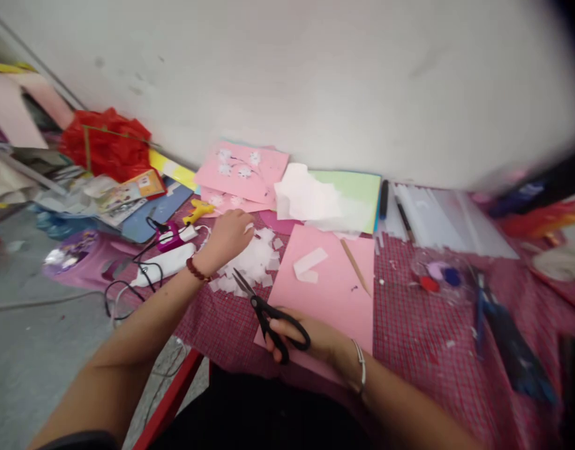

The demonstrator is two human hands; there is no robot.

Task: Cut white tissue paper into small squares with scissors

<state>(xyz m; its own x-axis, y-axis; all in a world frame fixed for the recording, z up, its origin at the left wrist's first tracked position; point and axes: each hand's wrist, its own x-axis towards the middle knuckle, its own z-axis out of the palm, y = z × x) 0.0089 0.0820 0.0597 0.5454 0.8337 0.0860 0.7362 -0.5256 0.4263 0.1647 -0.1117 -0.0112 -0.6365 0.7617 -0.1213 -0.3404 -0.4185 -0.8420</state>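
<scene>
A pair of black-handled scissors [254, 301] is in my right hand [297, 331], fingers through the handle loops. Its blades are slightly parted and point up and left. My left hand [230, 236] reaches over a heap of small white paper squares [250, 265], fingers bent together; what they pinch, if anything, is hidden. Right of the heap lies a pink paper sheet [332, 294], partly under my right hand. Folded white strips [310, 264] and a thin wooden stick [355, 265] rest on it.
Pink cards with white paper flowers [243, 172] lie at the back, beside crumpled white sheets [309, 194] and green paper [357, 187]. A yellow glue gun [198, 211], a white power strip [165, 264] and loose cables are on the left. Clear plastic sheets [456, 219] lie right.
</scene>
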